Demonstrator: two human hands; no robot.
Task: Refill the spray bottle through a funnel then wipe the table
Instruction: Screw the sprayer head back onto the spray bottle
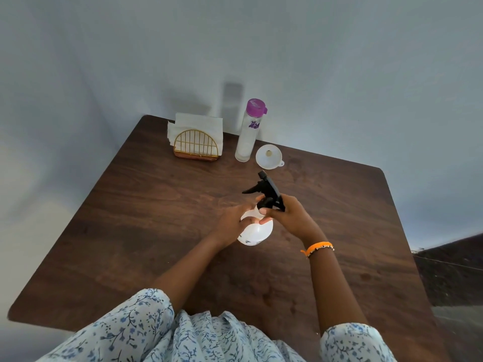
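Your left hand (232,226) grips the spray bottle (257,232) body; your right hand (286,214) grips its black trigger head (266,190). Funnel (269,155) rests on table (156,218).

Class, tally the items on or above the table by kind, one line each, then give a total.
Bottles: 2 (white plastic spray bottle with black trigger head, clear water bottle with purple lid)
Funnels: 1 (white plastic funnel)
Napkin holders: 1 (gold wire napkin holder with white napkins)
Total: 4

- One wide-angle head-worn camera looked forward and down over the desk (146,205), near the person's hands.
- The far wall (339,61) filled the upper frame.
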